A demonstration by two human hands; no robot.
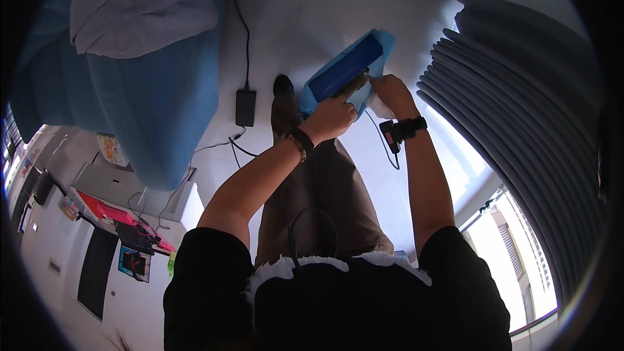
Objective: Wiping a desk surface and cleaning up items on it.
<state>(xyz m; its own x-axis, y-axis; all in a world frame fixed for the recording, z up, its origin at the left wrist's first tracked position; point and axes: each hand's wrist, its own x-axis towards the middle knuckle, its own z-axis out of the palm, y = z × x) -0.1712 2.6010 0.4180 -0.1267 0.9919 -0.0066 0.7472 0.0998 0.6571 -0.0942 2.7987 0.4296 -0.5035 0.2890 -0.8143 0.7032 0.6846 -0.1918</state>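
My left hand [334,118] is closed around a narrow grey-brown object [352,87], too dark to name exactly. The fingers of my right hand [390,91] meet near the object's far tip and seem to pinch a small pale bit there. Just beyond both hands lies a light blue thing [387,41] with a dark blue rectangular block or panel [347,67] across it. Whether it is a wrapped package or a container I cannot tell. Something white and crumpled [380,107], perhaps tissue or thin plastic, shows below my right hand.
A black power adapter [245,107] and its cable lie on the pale floor, left of my shoe [282,86]. A blue-covered bed [161,92] stands at left, near a white desk [187,204]. Grey curtains [507,102] hang by the window at right.
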